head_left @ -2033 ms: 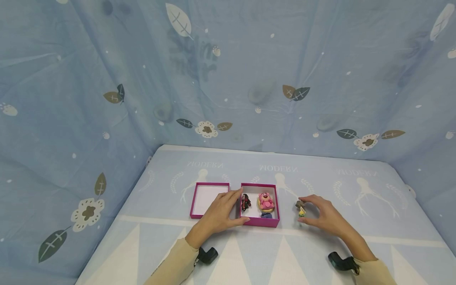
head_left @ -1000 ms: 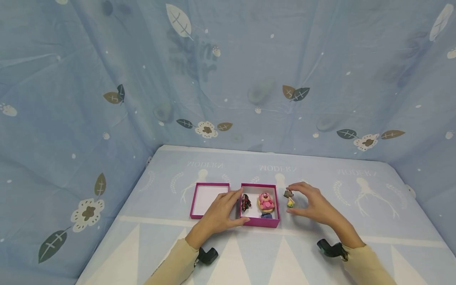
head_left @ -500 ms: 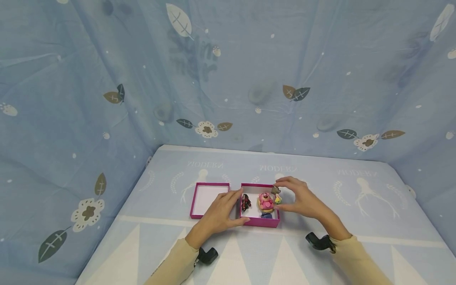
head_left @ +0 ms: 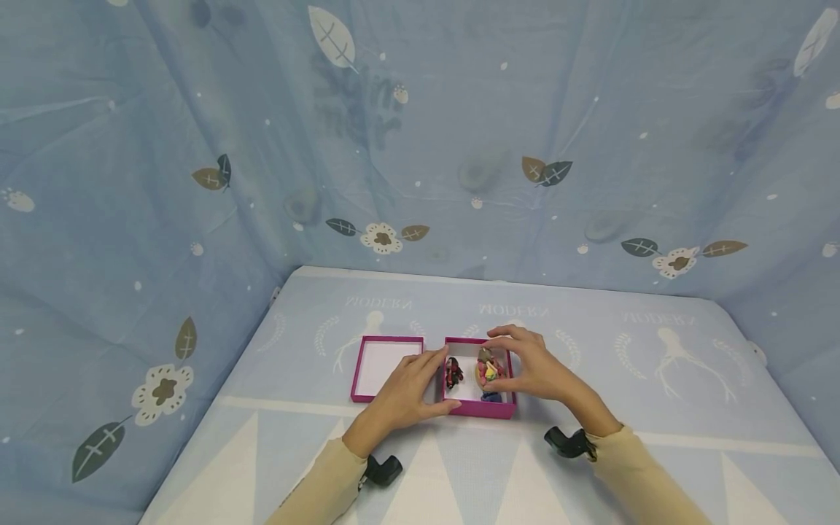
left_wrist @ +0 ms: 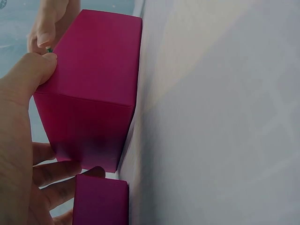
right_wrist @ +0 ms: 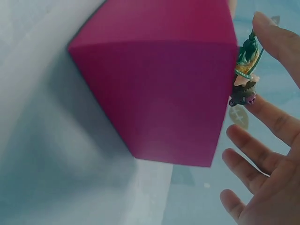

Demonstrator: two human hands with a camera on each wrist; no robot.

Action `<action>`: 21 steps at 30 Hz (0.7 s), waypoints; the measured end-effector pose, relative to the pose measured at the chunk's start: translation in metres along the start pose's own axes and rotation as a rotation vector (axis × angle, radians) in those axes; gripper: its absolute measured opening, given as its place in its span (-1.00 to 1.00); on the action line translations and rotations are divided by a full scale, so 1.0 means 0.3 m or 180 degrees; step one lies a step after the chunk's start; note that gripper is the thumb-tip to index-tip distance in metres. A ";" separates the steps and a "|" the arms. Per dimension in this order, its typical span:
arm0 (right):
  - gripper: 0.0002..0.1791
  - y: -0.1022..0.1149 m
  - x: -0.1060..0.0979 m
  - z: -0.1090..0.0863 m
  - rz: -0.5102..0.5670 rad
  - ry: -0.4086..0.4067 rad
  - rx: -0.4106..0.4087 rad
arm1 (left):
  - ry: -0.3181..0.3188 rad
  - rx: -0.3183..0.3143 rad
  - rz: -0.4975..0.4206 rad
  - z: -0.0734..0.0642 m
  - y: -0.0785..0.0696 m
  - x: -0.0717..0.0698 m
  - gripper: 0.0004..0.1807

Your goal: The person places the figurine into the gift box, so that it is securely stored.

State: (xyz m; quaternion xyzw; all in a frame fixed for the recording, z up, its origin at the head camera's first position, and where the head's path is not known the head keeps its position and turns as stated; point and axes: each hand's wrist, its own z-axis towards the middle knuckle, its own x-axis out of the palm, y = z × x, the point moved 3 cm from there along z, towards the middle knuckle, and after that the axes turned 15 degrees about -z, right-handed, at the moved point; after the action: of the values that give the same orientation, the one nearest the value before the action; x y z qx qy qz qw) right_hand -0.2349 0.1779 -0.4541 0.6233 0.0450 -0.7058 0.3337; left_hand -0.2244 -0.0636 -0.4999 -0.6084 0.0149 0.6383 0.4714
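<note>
My left hand (head_left: pixel 402 390) holds the magenta open-topped box (head_left: pixel 482 410) at its left end, thumb at the front corner and fingers along the left wall, as the left wrist view shows. Between thumb and index finger, my right hand (head_left: pixel 538 370) pinches a small figurine (right_wrist: pixel 246 77) with a grey-brown head and a yellow and green body. It hangs over the right part of the box, overlapping a pink bear figurine (head_left: pixel 501 368) inside. A dark red and black figurine (head_left: pixel 453 372) lies at the box's left, and a dark blue piece (head_left: pixel 491 397) at the front right.
The shallow magenta-rimmed lid (head_left: pixel 383 363), white inside, lies just left of the box, partly behind my left hand. A pale blue patterned cloth (head_left: pixel 656 364) covers the table. Blue printed fabric (head_left: pixel 420 146) hangs behind and at the sides.
My right hand has carried the figurine leftward from the table at the right of the box to over the pink bear. The left hand and the box have stayed in place.
</note>
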 end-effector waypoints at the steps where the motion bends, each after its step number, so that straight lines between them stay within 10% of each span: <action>1: -0.30 0.002 0.005 0.003 0.0005 0.0009 0.0004 | -0.0003 0.0005 0.0002 0.000 0.000 0.000 0.05; 21: -0.33 0.036 0.095 0.059 -0.0079 -0.0086 -0.0100 | 0.0011 0.0012 0.0032 0.002 0.002 -0.001 0.04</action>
State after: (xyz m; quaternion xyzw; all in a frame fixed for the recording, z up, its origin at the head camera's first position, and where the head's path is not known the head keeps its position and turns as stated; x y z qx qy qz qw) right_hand -0.2444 0.1492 -0.4724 0.6077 0.0593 -0.7174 0.3353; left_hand -0.2252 -0.0637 -0.4998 -0.6085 0.0200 0.6396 0.4693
